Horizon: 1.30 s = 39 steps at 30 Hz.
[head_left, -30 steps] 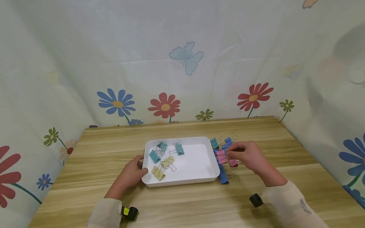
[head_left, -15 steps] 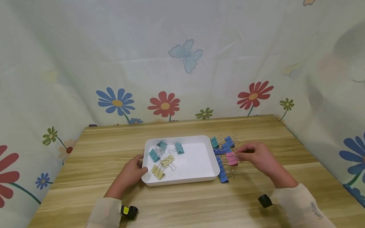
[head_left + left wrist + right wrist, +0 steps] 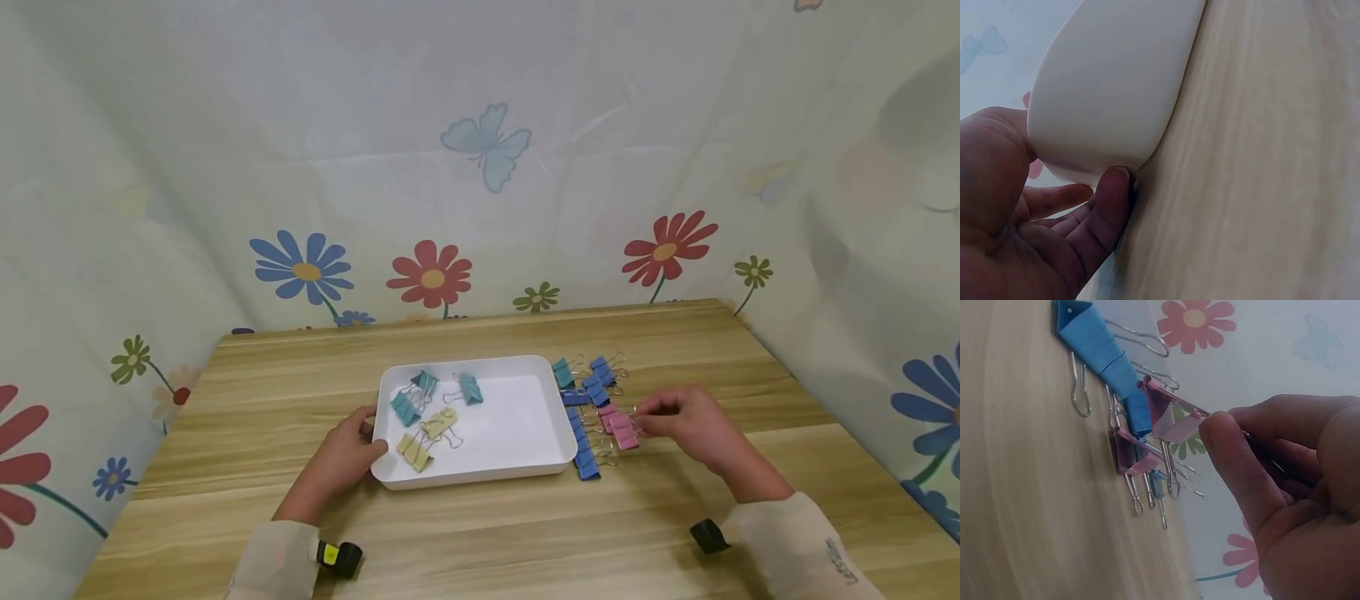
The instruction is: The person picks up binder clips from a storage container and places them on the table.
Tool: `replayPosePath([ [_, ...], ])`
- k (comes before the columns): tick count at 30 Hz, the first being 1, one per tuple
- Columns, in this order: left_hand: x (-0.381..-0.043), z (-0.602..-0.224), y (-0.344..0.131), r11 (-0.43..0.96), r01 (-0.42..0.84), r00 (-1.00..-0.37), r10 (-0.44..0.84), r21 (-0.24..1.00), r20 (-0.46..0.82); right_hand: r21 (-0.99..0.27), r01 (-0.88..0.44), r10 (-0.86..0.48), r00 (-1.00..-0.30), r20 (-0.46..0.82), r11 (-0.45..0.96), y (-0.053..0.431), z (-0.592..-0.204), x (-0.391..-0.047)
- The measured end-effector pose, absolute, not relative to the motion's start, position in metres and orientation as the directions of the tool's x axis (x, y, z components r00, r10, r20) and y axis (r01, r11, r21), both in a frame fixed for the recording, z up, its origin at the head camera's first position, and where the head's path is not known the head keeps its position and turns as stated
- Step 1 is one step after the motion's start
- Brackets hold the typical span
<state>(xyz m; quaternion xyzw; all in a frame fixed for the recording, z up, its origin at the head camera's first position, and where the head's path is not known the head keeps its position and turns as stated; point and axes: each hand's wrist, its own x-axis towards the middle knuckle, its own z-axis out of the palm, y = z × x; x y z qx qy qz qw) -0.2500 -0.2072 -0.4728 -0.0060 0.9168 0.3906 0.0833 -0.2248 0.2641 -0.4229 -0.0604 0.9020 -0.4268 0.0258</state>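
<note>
My right hand [image 3: 693, 425] pinches a pink binder clip [image 3: 622, 429] by its wire handle, to the right of a white tray [image 3: 517, 433]. In the right wrist view, thumb and forefinger hold that handle, and the clip's pink body [image 3: 1175, 428] hangs beyond the fingertips. A second pink binder clip [image 3: 1138, 464] lies on the table close below it. My left hand [image 3: 341, 454] grips the tray's left end, thumb at the rim. Its fingers [image 3: 1107, 200] reach down around the tray's end wall [image 3: 1097, 119] near the wooden tabletop.
Several blue binder clips [image 3: 587, 462] line the tray's right side, with a teal binder clip [image 3: 564, 375] behind them. Inside the tray lie teal clips [image 3: 470, 389] and yellow clips [image 3: 415, 452]. The wooden table [image 3: 480, 533] meets a flowered curtain [image 3: 345, 192] at the back.
My right hand has moved right and slightly nearer with the pink binder clip, away from the tray's edge, uncovering blue clips. My left hand stays at the tray.
</note>
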Motion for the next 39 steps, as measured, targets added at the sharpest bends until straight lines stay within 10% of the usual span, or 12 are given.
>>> replayPosePath([
  [39, -0.251, -0.473, -0.207, 0.685, -0.080, -0.986, 0.051, 0.724, -0.157, -0.805, -0.015, -0.164, -0.981, -0.102, 0.593, 0.268, -0.448, -0.231],
])
